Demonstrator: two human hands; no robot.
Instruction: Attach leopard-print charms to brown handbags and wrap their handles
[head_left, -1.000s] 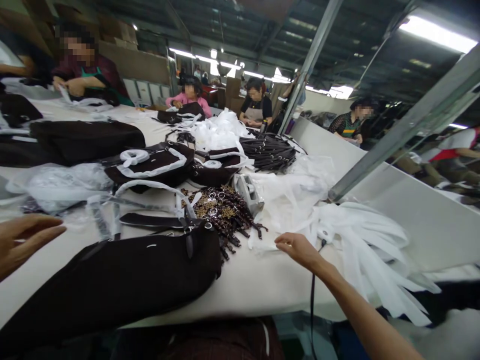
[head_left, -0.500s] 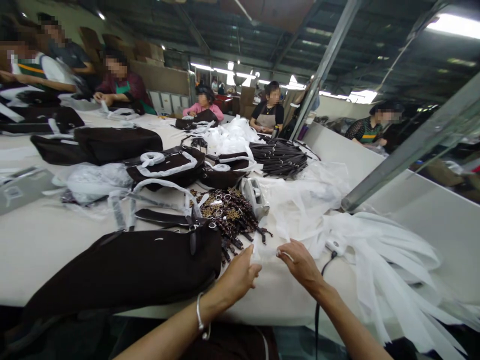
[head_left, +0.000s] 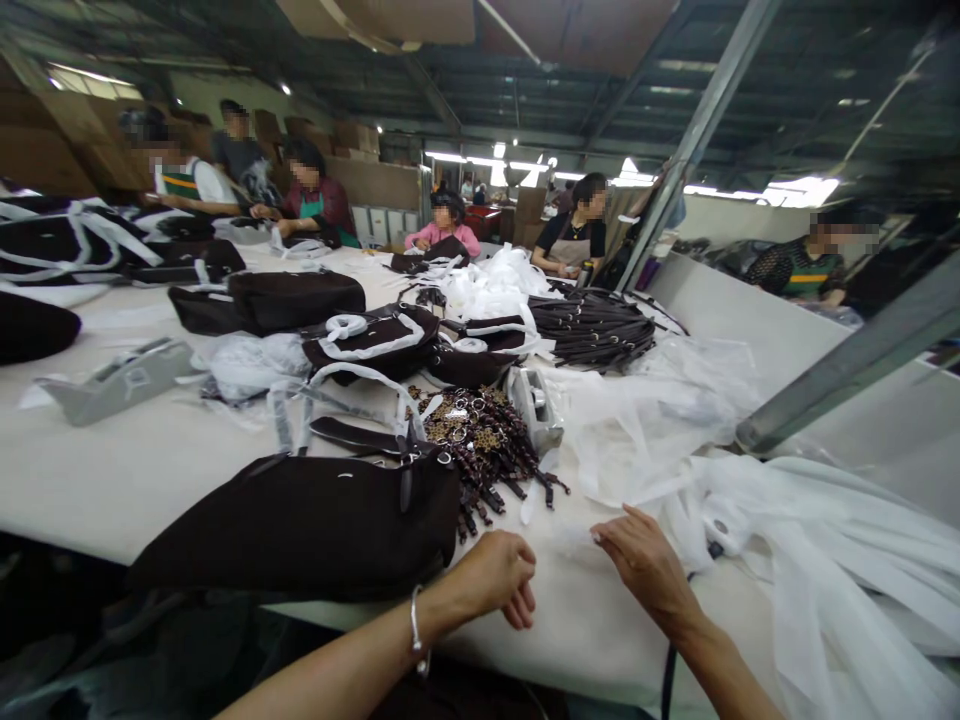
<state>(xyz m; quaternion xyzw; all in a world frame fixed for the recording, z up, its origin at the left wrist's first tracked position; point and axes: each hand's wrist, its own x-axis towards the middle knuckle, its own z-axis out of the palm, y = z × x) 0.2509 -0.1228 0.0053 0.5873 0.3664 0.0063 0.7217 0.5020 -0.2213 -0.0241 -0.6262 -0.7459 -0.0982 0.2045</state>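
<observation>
My left hand [head_left: 499, 578] hangs over the table's near side, its fingers loosely bent and nothing visible in them. It is just right of a dark brown handbag [head_left: 322, 520] lying on the table. To its right, my right hand [head_left: 641, 555] pinches a small translucent piece [head_left: 576, 541] between thumb and fingers; its exact kind is unclear. A thin white strip [head_left: 530, 502] rests on the tabletop beyond my left hand. Beside it lies a pile of dark braided straps with metal rings [head_left: 487, 440].
A grey tape dispenser [head_left: 536, 410] stands behind the straps, another [head_left: 124, 380] at left. Long white strips [head_left: 840, 560] cover the right side near a slanted metal post [head_left: 847, 365]. More brown bags [head_left: 296, 300] and black straps [head_left: 592, 328] lie farther back. Several people work around the table.
The view has swung left. My left hand has let go of the white strip, which now lies on the table, and has drawn back toward me. My right hand keeps its pinch.
</observation>
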